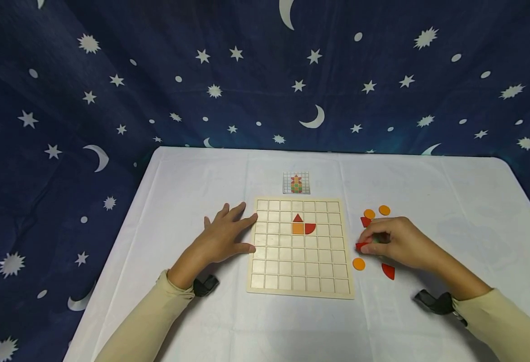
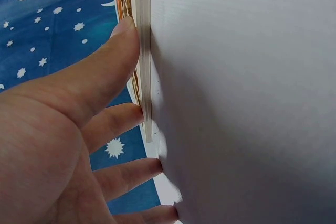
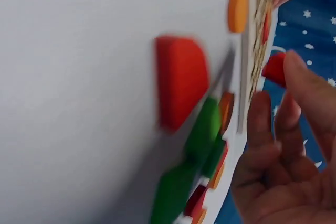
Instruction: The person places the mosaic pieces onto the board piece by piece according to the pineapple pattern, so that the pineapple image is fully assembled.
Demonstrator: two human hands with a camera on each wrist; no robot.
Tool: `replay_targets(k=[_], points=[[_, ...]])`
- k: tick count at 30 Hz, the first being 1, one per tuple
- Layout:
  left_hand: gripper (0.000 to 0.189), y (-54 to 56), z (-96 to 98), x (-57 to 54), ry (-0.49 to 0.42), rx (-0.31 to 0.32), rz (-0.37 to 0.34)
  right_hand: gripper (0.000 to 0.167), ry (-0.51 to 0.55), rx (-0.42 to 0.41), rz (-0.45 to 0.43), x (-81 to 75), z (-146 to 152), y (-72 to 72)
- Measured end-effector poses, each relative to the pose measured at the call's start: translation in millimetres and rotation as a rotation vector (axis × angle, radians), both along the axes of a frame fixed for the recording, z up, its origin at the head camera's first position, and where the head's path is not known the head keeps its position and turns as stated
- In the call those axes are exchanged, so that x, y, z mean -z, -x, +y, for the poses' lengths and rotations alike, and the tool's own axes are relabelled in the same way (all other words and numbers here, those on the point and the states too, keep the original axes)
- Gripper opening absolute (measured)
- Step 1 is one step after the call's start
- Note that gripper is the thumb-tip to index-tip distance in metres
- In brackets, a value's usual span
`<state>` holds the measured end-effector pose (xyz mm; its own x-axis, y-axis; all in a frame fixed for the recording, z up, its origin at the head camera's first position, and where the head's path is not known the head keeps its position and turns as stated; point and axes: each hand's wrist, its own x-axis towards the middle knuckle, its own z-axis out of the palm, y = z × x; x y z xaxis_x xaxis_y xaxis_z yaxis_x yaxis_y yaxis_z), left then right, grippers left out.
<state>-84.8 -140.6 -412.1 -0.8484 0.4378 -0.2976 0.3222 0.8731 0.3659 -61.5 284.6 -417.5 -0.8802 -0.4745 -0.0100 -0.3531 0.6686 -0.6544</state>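
A square wooden grid board (image 1: 285, 281) lies on the white table. On it are a red triangle (image 1: 298, 217), an orange square (image 1: 298, 229) below the triangle and a red quarter circle (image 1: 310, 229) beside the square. Spread fingers of my left hand (image 1: 221, 235) touch the board's left edge; in the left wrist view the thumb (image 2: 113, 56) rests against its side. Right of the board, my right hand (image 1: 400, 244) pinches a small red piece (image 3: 274, 70) between thumb and fingers. Its exact shape is partly hidden.
Orange discs (image 1: 358, 264) and a red quarter circle (image 1: 388, 271) lie around the right hand. Green pieces (image 3: 174, 190) show beneath it in the right wrist view. Behind the board lies a small pattern card (image 1: 296, 183). A dark starry cloth (image 1: 246, 105) hangs at the back.
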Motion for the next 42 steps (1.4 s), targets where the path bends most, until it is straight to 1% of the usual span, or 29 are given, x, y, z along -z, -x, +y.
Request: replay_targets(k=[4, 8, 10, 13, 21, 26, 29, 37, 42], points=[[0.08, 0.3, -0.4, 0.0, -0.001, -0.002, -0.003, 0.017, 0.044, 0.078, -0.11, -5.2, -15, 6.2], [0.08, 0.1, -0.7, -0.1, -0.001, 0.003, 0.006, 0.011, 0.078, 0.128, -0.217, -8.5, -31, 16.5], [0.08, 0.4, -0.4, -0.2, -0.003, 0.001, 0.0, 0.01, 0.09, 0.136, -0.249, -9.7, -39, 22.5], [0.08, 1.3, 0.3, 0.6, -0.003, 0.003, -0.003, 0.01, 0.101, 0.142, -0.274, -10.1, -51, 30.6], [0.081, 1.7, -0.6, 0.8, 0.002, 0.002, -0.004, 0.01, 0.092, 0.132, -0.299, -5.0, -80, 43.8], [0.08, 1.2, -1.7, 0.2, -0.004, 0.001, 0.0, 0.012, 0.072, 0.108, -0.272, -3.4, -98, 49.6], [0.08, 0.9, -2.2, 0.0, -0.004, 0.002, 0.005, 0.011, 0.082, 0.093, -0.265, -3.8, -108, 52.6], [0.08, 1.3, -1.7, 1.4, -0.003, -0.003, -0.002, 0.005, 0.095, 0.09, -0.261, -4.5, -135, 55.5], [0.08, 1.1, -0.7, 1.1, 0.001, -0.006, -0.006, 0.005, 0.09, 0.113, -0.227, -3.1, -147, 57.0]])
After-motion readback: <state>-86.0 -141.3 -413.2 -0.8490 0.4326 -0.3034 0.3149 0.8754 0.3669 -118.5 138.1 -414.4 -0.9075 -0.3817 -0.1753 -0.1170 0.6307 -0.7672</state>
